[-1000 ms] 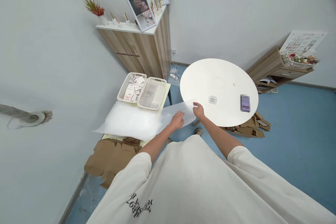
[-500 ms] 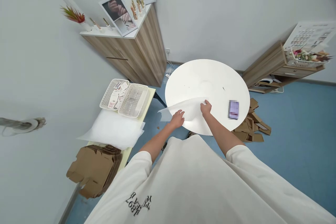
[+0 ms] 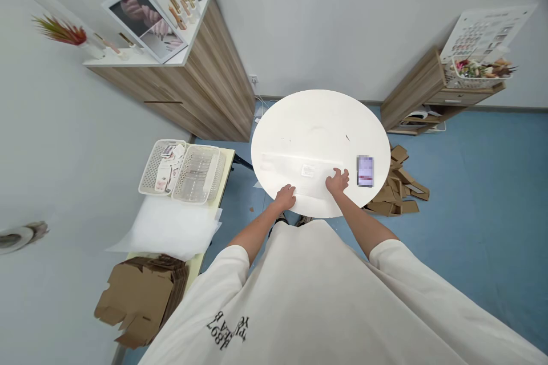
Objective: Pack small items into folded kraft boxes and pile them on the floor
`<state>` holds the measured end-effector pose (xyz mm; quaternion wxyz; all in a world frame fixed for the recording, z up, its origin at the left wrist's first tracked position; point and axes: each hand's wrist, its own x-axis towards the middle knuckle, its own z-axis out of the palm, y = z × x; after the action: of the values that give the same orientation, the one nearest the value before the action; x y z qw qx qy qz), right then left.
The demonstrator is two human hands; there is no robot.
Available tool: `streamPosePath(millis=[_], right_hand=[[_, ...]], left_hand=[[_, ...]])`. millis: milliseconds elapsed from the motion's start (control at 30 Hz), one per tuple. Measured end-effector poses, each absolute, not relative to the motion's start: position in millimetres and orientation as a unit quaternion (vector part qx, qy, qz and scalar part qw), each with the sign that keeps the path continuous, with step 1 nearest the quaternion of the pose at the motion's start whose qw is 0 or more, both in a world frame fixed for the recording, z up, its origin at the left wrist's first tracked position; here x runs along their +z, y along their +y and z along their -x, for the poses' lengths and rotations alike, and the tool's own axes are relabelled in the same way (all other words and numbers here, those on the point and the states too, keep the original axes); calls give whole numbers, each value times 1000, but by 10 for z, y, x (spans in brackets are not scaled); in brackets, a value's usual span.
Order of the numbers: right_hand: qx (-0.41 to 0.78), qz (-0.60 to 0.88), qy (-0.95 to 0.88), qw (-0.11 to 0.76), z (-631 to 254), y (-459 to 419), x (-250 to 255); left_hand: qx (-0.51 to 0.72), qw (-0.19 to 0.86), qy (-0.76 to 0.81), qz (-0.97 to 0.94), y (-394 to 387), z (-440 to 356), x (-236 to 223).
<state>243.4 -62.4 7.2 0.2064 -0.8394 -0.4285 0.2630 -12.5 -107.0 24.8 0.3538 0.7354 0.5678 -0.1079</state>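
A thin, translucent white sheet (image 3: 319,185) lies flat on the round white table (image 3: 325,108). On or under it shows a small pale rectangular piece (image 3: 307,170) with faint marks; which of the two I cannot tell. My left hand (image 3: 285,197) rests at the table's near edge, low on the sheet's left part, fingers stretched forward. Over the sheet's right part is my right hand (image 3: 338,181), palm down with its fingers spread. Neither hand grips anything visible. To the right of it lies a phone-like rectangle (image 3: 365,171) with a blurred purple face.
Left, a side table (image 3: 228,162) bears two white baskets (image 3: 199,174) (image 3: 149,171), a stack of white sheets (image 3: 171,228) and flat cardboard boxes (image 3: 139,299). Folded cardboard (image 3: 396,191) lies on the floor right of the round table. Wooden cabinets (image 3: 214,80) stand behind.
The sheet, lifted between both hands before, now lies flat on the table. My right hand has let go and spread its fingers; my left hand is lower. The camera view has shifted.
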Motion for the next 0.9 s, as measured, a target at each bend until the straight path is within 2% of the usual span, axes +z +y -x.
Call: streamPosePath(millis=[67,167,400,667,900], right_hand=[[227,802,-529,160,-2450,-671,101],[275,725,-625,87,-2470,-663,103],[341,676,-653,-9,-2471,-595,-112],[316,661,-681,-5,-2401,-712,-117],[279,725,-629,41,-2421,-743,-26]], left_hand=[[-124,355,564,-735,-1057,125,215],[-137,358,564,-731,-1040,138,192],[-162,370,560,-723,-1067,173,148],[-133,332,556,-750,-1018,168,76],[-79,270,557,-782,-354,24,287]])
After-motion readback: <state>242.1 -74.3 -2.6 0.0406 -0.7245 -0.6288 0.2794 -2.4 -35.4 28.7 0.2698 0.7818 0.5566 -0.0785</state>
